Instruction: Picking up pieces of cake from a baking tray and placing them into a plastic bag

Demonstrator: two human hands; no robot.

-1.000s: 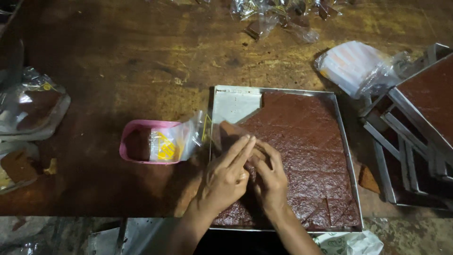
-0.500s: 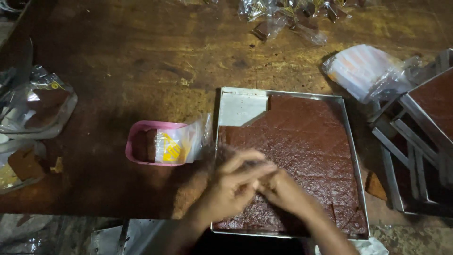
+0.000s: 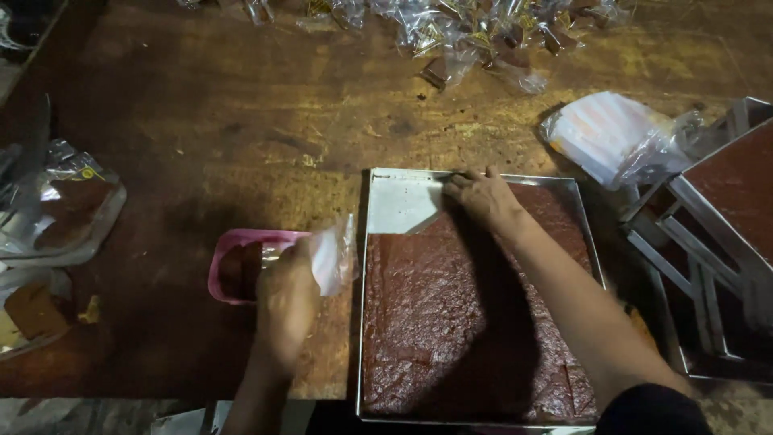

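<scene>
Right hand pinching a brown slab piece at the tray's far edge: lift gently; left hand closed on wrapper over pink tub.

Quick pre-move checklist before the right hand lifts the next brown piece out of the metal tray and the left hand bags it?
1. Right hand at the cut edge of the brown slab: ok, fingers rest at the far corner beside the bare tray patch.
2. Piece in its grip: cannot tell, fingers hide it.
3. Left hand at the pink tub: ok, over its near edge.
4. Clear bag ready: ok, it lies by the left hand; its mouth cannot be told.
5. Metal tray flat on the wooden table: ok.
</scene>
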